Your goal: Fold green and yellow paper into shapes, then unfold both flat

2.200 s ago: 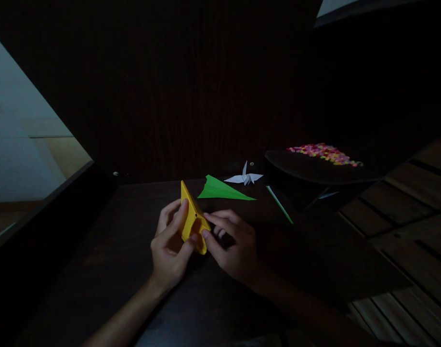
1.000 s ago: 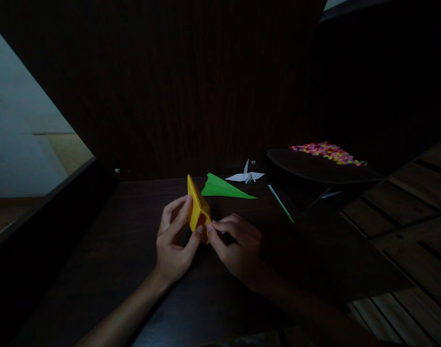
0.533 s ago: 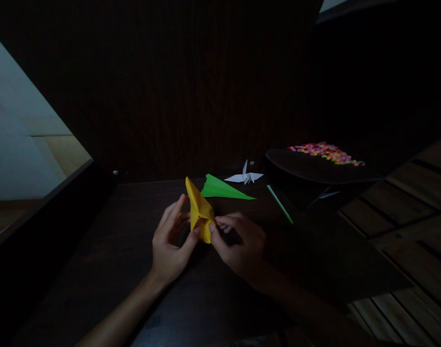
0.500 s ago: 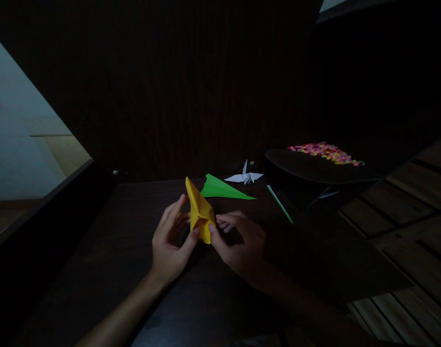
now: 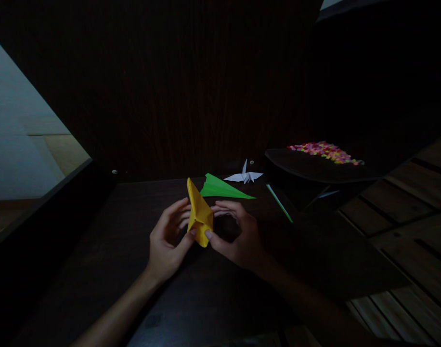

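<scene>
A yellow folded-paper piece [image 5: 201, 212] stands upright between my hands, its pointed tip up and an opened pocket facing me. My left hand [image 5: 170, 241] grips its left side, thumb at the lower edge and fingers behind. On the other side my right hand [image 5: 238, 236] holds it, thumb on the lower right corner and fingers curled round the back. Just beyond lies a green paper plane [image 5: 226, 188]. Behind that, a white paper crane [image 5: 245, 176] rests with its wings spread.
A thin green-and-white strip [image 5: 279, 203] lies right of the plane on the dark wooden table [image 5: 126, 212]. On a raised dark shelf [image 5: 292, 163] at the right sits a heap of small pink, red and yellow pieces [image 5: 327, 152]. A dark panel [image 5: 191, 96] rises behind.
My right fingers have reached further round the back of the yellow paper. The paper has turned and dropped slightly, and its front pocket looks a little wider.
</scene>
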`<state>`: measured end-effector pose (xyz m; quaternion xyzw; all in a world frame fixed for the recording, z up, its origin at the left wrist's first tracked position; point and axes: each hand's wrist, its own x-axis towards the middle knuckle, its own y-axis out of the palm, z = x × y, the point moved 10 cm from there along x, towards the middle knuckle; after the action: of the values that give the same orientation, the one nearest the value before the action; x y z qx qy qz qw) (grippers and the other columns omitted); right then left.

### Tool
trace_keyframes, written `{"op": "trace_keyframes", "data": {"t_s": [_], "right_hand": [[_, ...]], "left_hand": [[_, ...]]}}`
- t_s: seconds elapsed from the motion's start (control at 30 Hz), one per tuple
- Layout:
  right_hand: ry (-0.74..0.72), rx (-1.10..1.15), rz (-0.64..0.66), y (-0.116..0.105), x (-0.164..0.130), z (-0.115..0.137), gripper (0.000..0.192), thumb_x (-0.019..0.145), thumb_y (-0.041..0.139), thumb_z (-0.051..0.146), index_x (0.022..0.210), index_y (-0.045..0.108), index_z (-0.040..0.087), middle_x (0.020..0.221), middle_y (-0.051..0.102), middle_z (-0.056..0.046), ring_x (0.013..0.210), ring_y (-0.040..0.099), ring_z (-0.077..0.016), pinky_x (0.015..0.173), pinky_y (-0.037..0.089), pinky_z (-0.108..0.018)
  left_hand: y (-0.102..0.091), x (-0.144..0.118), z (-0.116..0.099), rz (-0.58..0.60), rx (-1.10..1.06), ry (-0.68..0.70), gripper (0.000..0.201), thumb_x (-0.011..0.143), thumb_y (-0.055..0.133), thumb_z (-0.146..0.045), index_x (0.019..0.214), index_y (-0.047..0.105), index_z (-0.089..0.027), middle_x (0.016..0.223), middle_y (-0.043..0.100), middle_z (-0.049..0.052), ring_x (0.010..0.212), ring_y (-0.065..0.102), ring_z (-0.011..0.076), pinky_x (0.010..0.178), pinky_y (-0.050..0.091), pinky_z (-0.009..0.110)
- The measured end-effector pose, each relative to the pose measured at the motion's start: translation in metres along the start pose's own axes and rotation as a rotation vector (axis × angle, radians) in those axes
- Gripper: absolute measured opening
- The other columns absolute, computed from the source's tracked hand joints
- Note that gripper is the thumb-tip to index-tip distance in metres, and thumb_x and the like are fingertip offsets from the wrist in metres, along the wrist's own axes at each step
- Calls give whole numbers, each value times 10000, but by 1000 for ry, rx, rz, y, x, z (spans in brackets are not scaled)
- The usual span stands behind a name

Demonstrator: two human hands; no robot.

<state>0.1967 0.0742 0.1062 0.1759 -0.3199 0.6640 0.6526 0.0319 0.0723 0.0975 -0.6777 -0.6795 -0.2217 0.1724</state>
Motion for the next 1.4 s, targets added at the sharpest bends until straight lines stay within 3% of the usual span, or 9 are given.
{"op": "trace_keyframes", "data": {"t_s": [0.2, 0.57, 0.67, 0.8, 1.07, 1.23, 1.4], "right_hand": [[-18, -3, -1, 0, -1, -2, 546, 723, 773, 202, 1216, 540, 227, 1117, 703, -83, 949, 709, -216, 852, 608, -373], [-192, -127, 34, 4, -1, 22, 358, 813, 666, 125, 1163, 647, 197, 1160, 719, -96, 1037, 705, -219, 908, 601, -355], [-225, -169, 24, 5, -2, 25, 338, 833, 645, 126, 1164, 659, 193, 1158, 721, -97, 1043, 704, -215, 935, 589, -357], [-274, -224, 37, 9, -3, 29, 344, 858, 618, 129, 1196, 657, 178, 1166, 715, -111, 1053, 700, -212, 938, 586, -355], [-376, -240, 4, 7, -5, 42, 379, 842, 670, 144, 1217, 640, 188, 1154, 719, -121, 1052, 699, -217, 922, 586, -368], [-335, -209, 12, 7, -4, 40, 340, 847, 676, 154, 1185, 656, 176, 1134, 725, -124, 1028, 704, -231, 903, 581, -379], [-234, -151, -21, 2, 2, 32, 262, 856, 641, 117, 1092, 679, 224, 1067, 739, -86, 980, 706, -213, 885, 565, -384]], "left_hand": [[2, 1, 4, 34, -23, -60, 458, 841, 695, -127, 1275, 599, -236, 1229, 696, 73, 1124, 667, 218, 959, 551, 317], [-1, -5, 19, 49, 153, -193, 379, 898, 591, -226, 1273, 639, -195, 1206, 719, 69, 1026, 712, 236, 817, 594, 297], [-1, -4, 21, 44, 156, -235, 387, 884, 599, -248, 1262, 650, -184, 1221, 711, 75, 1061, 695, 248, 860, 579, 318], [2, 0, 21, 49, 93, -262, 356, 849, 627, -252, 1192, 695, -186, 1228, 707, 78, 1103, 674, 267, 909, 560, 346], [2, -1, 36, 50, -1, -366, 282, 799, 707, -269, 1067, 741, -187, 1071, 760, 61, 979, 703, 244, 812, 565, 301], [0, -9, 55, 21, -164, -521, 313, 701, 810, -297, 970, 741, -153, 904, 775, 73, 782, 725, 242, 675, 573, 304], [13, -16, 60, 25, -384, -682, 354, 636, 873, -279, 937, 742, -147, 790, 773, 75, 759, 739, 261, 655, 585, 310]]}}
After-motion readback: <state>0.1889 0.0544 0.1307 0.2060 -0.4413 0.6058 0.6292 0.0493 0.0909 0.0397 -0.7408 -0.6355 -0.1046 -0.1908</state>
